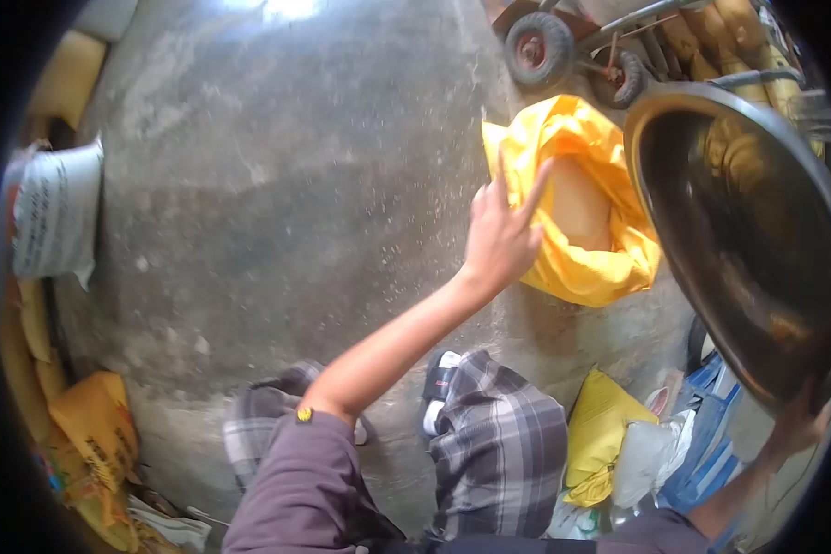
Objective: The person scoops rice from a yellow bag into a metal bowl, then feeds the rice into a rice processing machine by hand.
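My left hand (503,231) reaches to the left rim of an orange-yellow woven sack (526,138), two fingers stretched out and apart, overlapping the sack's edge. The sack stands on the floor with its mouth wide, and pale, fine contents (582,205) show inside. On the right, my right hand (801,427) is closed on the lower rim of a large metal basin (739,212). The basin is tilted on its side, its dark, shiny hollow facing me, close beside the sack's right edge.
A hand cart with black wheels (538,51) stands behind the sack. White sacks (57,212) and tan sacks are stacked along the left. A yellow bag (605,425), a white bag (646,462) and blue items lie at lower right. White grains dot the concrete floor (277,222).
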### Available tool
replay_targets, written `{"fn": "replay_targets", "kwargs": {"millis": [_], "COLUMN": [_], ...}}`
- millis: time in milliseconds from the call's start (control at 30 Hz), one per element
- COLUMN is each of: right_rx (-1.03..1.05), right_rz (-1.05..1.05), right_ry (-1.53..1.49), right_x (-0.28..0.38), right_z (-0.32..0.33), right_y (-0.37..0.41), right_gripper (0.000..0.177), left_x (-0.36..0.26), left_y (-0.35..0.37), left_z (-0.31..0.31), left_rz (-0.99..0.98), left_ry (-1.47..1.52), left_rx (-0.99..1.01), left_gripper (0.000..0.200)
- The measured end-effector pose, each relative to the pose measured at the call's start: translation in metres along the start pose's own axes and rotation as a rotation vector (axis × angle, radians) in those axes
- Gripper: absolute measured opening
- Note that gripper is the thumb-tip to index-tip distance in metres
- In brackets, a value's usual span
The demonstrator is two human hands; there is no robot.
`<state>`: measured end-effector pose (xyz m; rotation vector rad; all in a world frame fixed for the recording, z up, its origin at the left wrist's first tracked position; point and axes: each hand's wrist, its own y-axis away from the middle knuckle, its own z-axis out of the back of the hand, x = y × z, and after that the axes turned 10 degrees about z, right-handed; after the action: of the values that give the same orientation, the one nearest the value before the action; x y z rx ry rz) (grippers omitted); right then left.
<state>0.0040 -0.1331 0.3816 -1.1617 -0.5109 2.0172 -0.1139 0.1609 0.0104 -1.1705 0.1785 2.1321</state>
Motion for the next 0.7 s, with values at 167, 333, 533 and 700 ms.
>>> {"fn": "replay_targets", "kwargs": {"millis": [167,333,533,700], "right_rx": [0.392,1.025,1.291,1.505], "right_rz": [-0.178,-0.373,-0.698,-0.872], "right_ry": [-0.216,-0.225,-0.293,-0.3], "right_x": [-0.052,-0.094,-0.149,-0.16], "right_z": [0.09,0.091,0.111,0.197], "right_y": [-0.022,0.03,0.18,0.213], "right_gripper": [0.031,0.022,0.021,0.021], "left_x": [0.051,0.056,-0.041,-0.025], "left_y": [0.085,0.211,0.259,0.261], "left_z": [0.026,0.163,0.391,0.481], "left_rz": [0.162,0.425,1.262,0.818], "left_ry": [-0.113,-0.686,-0.654,-0.387], "left_rx": [0.17,0.524,0.721,0.947], "left_gripper": [0.078,0.075,0.067,0.022]}}
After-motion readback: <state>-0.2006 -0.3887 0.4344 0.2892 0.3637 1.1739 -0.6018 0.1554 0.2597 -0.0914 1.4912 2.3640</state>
